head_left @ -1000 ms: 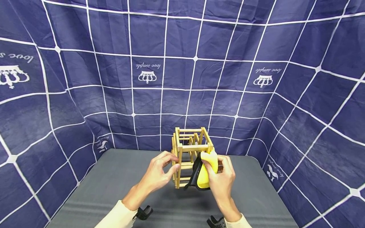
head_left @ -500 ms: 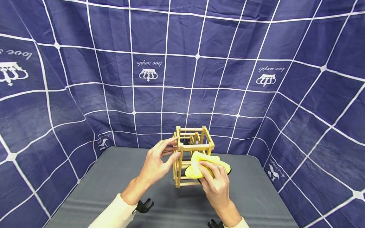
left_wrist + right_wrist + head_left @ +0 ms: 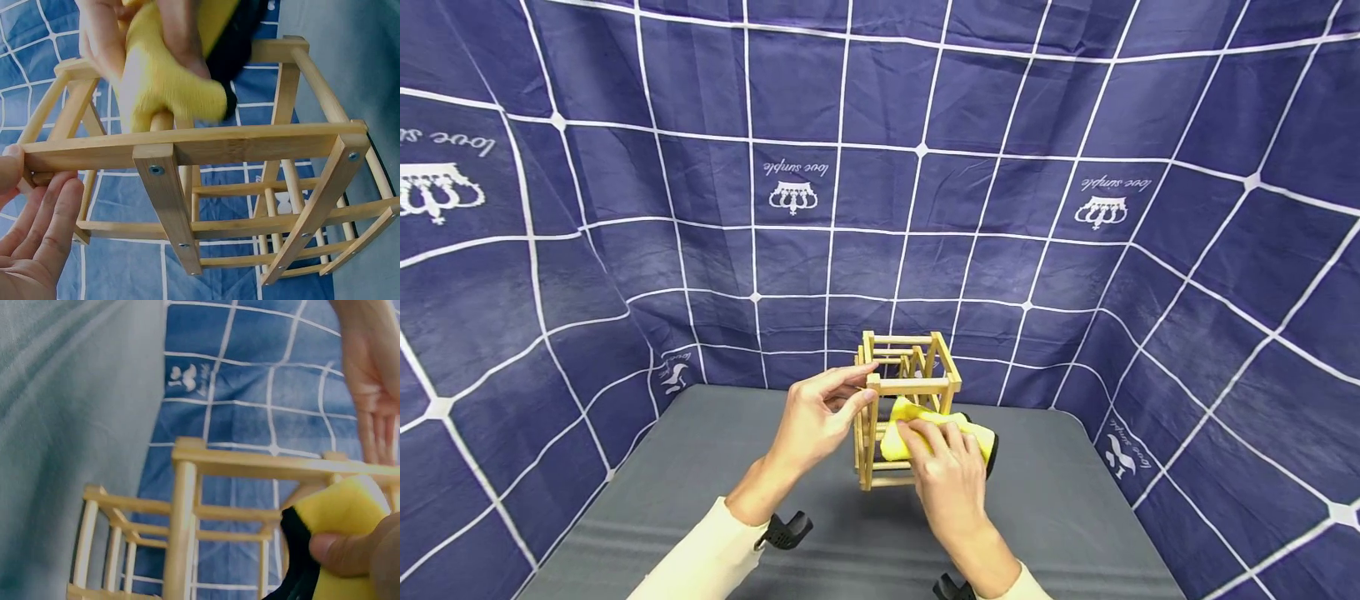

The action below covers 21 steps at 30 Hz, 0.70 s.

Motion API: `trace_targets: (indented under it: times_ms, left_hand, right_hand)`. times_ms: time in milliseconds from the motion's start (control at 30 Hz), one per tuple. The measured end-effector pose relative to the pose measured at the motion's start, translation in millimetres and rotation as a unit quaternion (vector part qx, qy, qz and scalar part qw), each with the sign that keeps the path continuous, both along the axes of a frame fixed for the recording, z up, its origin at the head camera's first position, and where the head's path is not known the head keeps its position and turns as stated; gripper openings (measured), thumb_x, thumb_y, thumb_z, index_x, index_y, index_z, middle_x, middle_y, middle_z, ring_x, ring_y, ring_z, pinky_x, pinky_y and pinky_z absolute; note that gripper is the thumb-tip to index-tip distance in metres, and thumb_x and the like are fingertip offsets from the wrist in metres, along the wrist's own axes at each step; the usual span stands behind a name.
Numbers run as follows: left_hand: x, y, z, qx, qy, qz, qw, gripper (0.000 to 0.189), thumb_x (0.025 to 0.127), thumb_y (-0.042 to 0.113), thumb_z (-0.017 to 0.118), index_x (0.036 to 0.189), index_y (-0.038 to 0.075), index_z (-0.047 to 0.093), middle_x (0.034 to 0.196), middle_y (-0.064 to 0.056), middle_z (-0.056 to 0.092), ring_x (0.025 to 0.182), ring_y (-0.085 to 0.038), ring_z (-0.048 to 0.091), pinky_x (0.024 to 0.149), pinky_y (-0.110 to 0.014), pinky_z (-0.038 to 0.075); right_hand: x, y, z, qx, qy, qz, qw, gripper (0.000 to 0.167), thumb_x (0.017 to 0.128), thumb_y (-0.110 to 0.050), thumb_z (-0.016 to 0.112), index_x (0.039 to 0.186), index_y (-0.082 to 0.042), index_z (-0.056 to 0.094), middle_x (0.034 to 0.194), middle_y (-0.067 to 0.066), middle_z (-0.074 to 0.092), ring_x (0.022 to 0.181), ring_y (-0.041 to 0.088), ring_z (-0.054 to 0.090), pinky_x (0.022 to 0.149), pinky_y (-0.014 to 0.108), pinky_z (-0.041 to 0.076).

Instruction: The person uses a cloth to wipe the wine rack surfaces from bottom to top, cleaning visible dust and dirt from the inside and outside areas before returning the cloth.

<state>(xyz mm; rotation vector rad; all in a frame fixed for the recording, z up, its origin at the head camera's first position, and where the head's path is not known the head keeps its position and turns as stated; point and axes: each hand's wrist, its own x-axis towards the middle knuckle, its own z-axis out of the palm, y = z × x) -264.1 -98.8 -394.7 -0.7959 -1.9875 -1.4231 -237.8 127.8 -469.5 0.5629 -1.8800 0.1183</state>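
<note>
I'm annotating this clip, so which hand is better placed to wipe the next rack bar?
Probably the right hand: it grips the cloth at the rack. The left hand holds a top corner, so it seems better suited to steadying.

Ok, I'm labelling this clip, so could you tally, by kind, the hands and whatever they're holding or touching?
Hands: 2 (left hand, right hand)
Cloth: 1
Rack: 1
Total: 4
</note>
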Motion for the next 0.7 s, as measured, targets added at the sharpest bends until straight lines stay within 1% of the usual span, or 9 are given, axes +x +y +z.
trace_targets:
  times_ms: [100, 133, 233, 333, 400, 467, 533, 600, 700]
  left_hand:
    - [-1.5, 2.0, 0.4, -0.001, 0.001, -0.007, 1.0, 0.039, 0.103, 0.005, 0.088, 0.141, 0.013, 0.085, 0.115, -0.01, 0.089, 0.096, -0.021, 0.09, 0.082, -0.027, 0.073]
    - [-1.9, 2.5, 0.4, -0.001, 0.002, -0.007, 1.0, 0.039, 0.103, 0.005, 0.088, 0.141, 0.013, 0.085, 0.115, -0.011, 0.089, 0.095, -0.021, 0.09, 0.082, -0.027, 0.073]
    - [-1.9, 3.6, 0.9, -0.002, 0.003, -0.007, 1.0, 0.039, 0.103, 0.004, 0.089, 0.14, 0.012, 0.085, 0.114, -0.011, 0.089, 0.092, -0.021, 0.089, 0.08, -0.025, 0.072]
    - [-1.0, 3.7, 0.6, -0.003, 0.004, -0.002, 1.0, 0.039, 0.102, 0.005, 0.09, 0.14, 0.012, 0.085, 0.111, -0.01, 0.089, 0.09, -0.02, 0.089, 0.078, -0.024, 0.072]
    - [-0.7, 3.4, 0.5, -0.003, 0.004, 0.001, 1.0, 0.038, 0.102, 0.006, 0.09, 0.14, 0.012, 0.085, 0.108, -0.009, 0.09, 0.09, -0.02, 0.089, 0.078, -0.024, 0.072]
    - [-1.0, 2.8, 0.7, -0.007, 0.005, 0.001, 1.0, 0.038, 0.103, 0.008, 0.09, 0.14, 0.012, 0.085, 0.106, -0.008, 0.09, 0.09, -0.019, 0.088, 0.078, -0.023, 0.072]
    - [-1.3, 2.1, 1.6, -0.011, 0.001, -0.004, 0.9999, 0.037, 0.104, 0.009, 0.09, 0.141, 0.012, 0.085, 0.107, -0.008, 0.091, 0.09, -0.018, 0.088, 0.078, -0.023, 0.072]
    - [-0.8, 0.8, 3.9, -0.018, -0.002, -0.008, 0.9998, 0.036, 0.105, 0.011, 0.088, 0.141, 0.013, 0.085, 0.11, -0.008, 0.091, 0.09, -0.017, 0.088, 0.079, -0.023, 0.072]
    - [0.2, -2.1, 6.8, -0.03, -0.002, -0.007, 0.9995, 0.034, 0.107, 0.011, 0.086, 0.141, 0.014, 0.085, 0.114, -0.006, 0.091, 0.092, -0.016, 0.087, 0.082, -0.024, 0.072]
  right_hand:
    - [4.3, 8.3, 0.1, -0.01, -0.011, -0.02, 0.9997, 0.062, 0.07, 0.004, 0.097, 0.125, -0.023, 0.088, 0.119, -0.005, 0.082, 0.093, 0.026, 0.067, 0.073, 0.042, 0.048]
    - [5.1, 9.2, 0.4, -0.011, -0.015, -0.023, 0.9996, 0.063, 0.07, 0.007, 0.095, 0.126, -0.022, 0.088, 0.12, -0.004, 0.082, 0.093, 0.026, 0.066, 0.073, 0.041, 0.047]
    - [5.0, 4.2, 1.3, -0.016, -0.021, -0.009, 0.9996, 0.063, 0.071, 0.008, 0.096, 0.126, -0.019, 0.088, 0.119, -0.003, 0.083, 0.091, 0.026, 0.067, 0.069, 0.038, 0.048]
    - [1.5, -6.4, 2.8, -0.027, -0.027, 0.035, 0.9987, 0.058, 0.074, 0.005, 0.099, 0.127, -0.018, 0.089, 0.115, -0.003, 0.084, 0.091, 0.025, 0.068, 0.071, 0.036, 0.054]
    - [-1.1, -11.2, 3.4, -0.035, -0.028, 0.07, 0.9966, 0.059, 0.072, 0.002, 0.103, 0.126, -0.017, 0.089, 0.113, -0.003, 0.085, 0.091, 0.024, 0.069, 0.075, 0.036, 0.058]
    - [-2.6, -11.6, 3.3, -0.042, -0.033, 0.097, 0.9938, 0.062, 0.069, 0.003, 0.104, 0.126, -0.016, 0.089, 0.112, -0.002, 0.086, 0.093, 0.023, 0.07, 0.081, 0.035, 0.061]
    - [-2.1, -9.5, 3.1, -0.053, -0.037, 0.112, 0.9916, 0.067, 0.064, 0.006, 0.105, 0.125, -0.015, 0.088, 0.113, -0.001, 0.086, 0.094, 0.023, 0.07, 0.084, 0.036, 0.062]
    - [0.5, -7.2, 2.8, -0.073, -0.049, 0.125, 0.9882, 0.07, 0.062, 0.007, 0.106, 0.126, -0.014, 0.087, 0.115, 0.0, 0.087, 0.097, 0.024, 0.071, 0.086, 0.036, 0.062]
    - [5.7, -5.7, 2.6, -0.123, -0.062, 0.15, 0.979, 0.069, 0.066, 0.008, 0.105, 0.13, -0.012, 0.086, 0.118, 0.002, 0.087, 0.1, 0.026, 0.074, 0.089, 0.037, 0.061]
